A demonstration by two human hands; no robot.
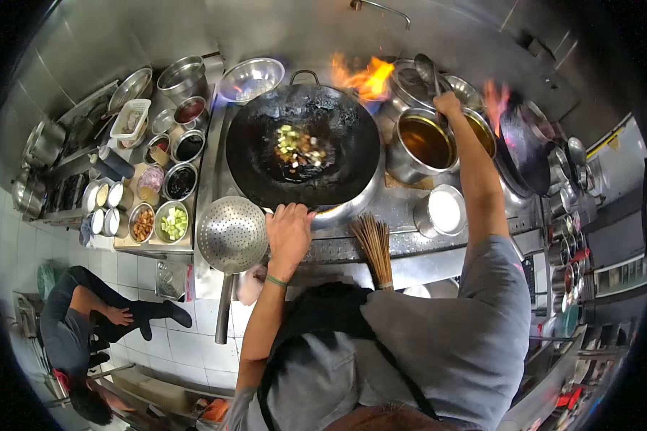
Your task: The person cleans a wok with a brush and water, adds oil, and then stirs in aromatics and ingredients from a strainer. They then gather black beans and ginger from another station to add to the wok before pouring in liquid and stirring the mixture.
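Observation:
A big black wok [266,154] sits on the burner with chopped vegetables [298,147] in its middle. My left hand [289,231] grips the wok's near rim. My right hand [447,104] reaches far forward and holds a ladle handle [430,75] above a steel pot of brown liquid [424,140]. Flames [366,77] rise behind the wok.
A perforated skimmer [231,234] lies left of my left hand. A bamboo brush [375,248] and a white-filled tin [446,210] sit on the stove's front. Seasoning bowls [167,187] crowd the left shelf. A second wok [525,147] flames at right. Another person [79,323] crouches on the tiled floor.

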